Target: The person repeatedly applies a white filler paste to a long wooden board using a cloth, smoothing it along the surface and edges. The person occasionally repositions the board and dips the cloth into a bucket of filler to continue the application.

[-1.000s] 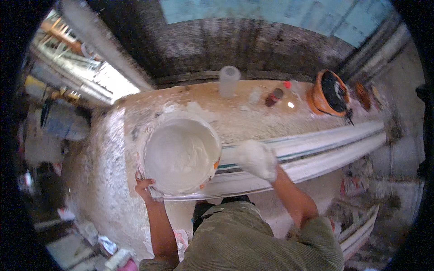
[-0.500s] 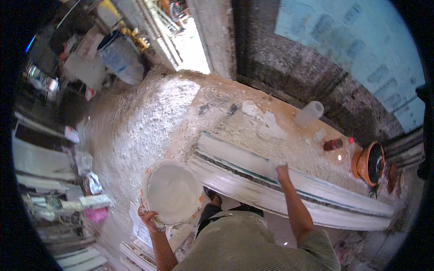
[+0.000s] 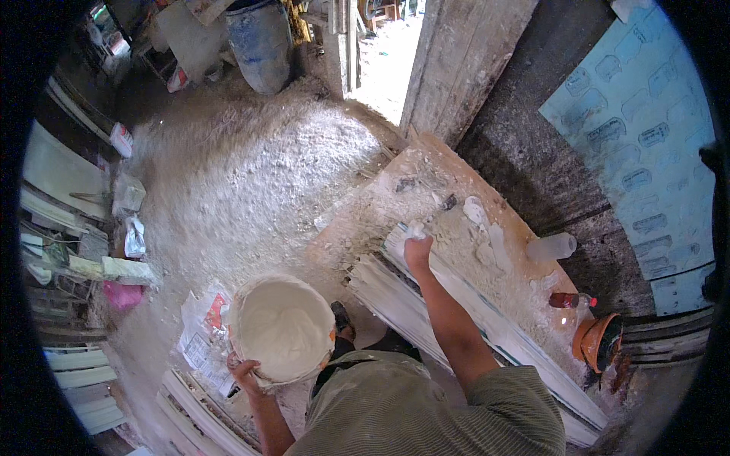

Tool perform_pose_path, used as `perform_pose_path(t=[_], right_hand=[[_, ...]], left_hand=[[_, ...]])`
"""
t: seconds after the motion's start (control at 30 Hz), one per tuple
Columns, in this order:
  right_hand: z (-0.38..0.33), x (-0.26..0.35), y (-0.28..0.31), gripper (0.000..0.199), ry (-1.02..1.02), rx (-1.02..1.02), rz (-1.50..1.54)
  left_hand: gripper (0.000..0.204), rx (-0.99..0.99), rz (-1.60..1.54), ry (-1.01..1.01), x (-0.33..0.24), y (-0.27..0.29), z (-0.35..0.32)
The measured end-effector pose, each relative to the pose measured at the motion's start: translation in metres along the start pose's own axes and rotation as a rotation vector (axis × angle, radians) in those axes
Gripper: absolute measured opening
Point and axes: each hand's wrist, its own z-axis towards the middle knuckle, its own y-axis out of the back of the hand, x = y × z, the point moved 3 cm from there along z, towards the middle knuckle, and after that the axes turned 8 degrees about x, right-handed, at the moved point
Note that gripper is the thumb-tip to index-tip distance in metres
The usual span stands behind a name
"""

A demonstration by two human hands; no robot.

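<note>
Plaster-dusted workbench (image 3: 456,228) runs toward two o'clock. Your left hand (image 3: 245,374) grips the full white plaster bowl (image 3: 281,328) at seven o'clock; your right hand (image 3: 417,251) presses a wet lump onto the long white moulding (image 3: 494,327). Judging by that, spreading has barely begun at its far end.

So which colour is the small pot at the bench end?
Orange, with a dark inside; head view.

I count one white basin (image 3: 281,328) of wet plaster, gripped at its rim by my left hand (image 3: 245,374), and one long white moulding (image 3: 487,327) under my right hand (image 3: 417,247). On the workbench (image 3: 426,171) there is one clear plastic jar (image 3: 553,246), one small bottle with a red cap (image 3: 572,300) and one orange bowl (image 3: 598,341). One blue barrel (image 3: 261,38) stands by the doorway
</note>
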Motion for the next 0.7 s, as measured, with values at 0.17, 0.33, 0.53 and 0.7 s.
perform_pose_path(t=[0.17,0.33,0.53,0.7], right_hand=[[0.000,0.019,-0.012,0.020,-0.112,0.124,-0.204],[-0.052,0.087,0.029,0.018,0.169,0.151,0.744],[-0.156,0.212,-0.004,0.023,0.962,0.512,0.070],[-0.150,0.204,-0.055,0.028,0.912,0.876,-0.709]], left_hand=[[0.025,-0.063,-0.181,0.324,0.000,-0.030,0.014],[0.026,-0.109,-0.301,0.460,-0.029,-0.085,0.048],[0.063,0.180,-0.570,0.659,-0.057,-0.138,0.073],[0.065,0.343,-0.554,0.605,-0.089,-0.164,0.082]])
